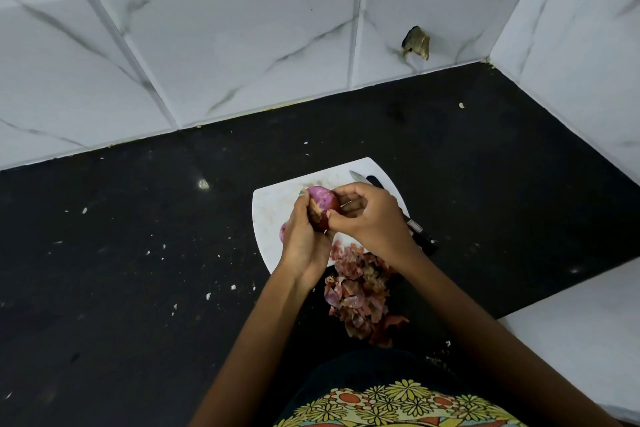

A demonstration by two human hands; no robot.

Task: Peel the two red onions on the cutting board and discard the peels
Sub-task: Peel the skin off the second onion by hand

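White marbled wall tiles (242, 38) back a black bench (121, 270) flecked with pale crumbs. On it lies a white cutting board (273, 215), with a knife (391, 204) along its right edge, partly hidden by the right hand (367, 218). The left hand (304, 236) is curled around a red onion (323, 206) held just above the board; its top is glossy purple, and a tan strip of dry skin clings to the side facing the person. The right hand's thumb and fingers pinch at that side of the onion. A second onion (283, 230) peeks out pink from behind the left hand, on the board. Reddish-brown peels (360, 295) lie heaped at the board's near edge, spilling onto the bench.
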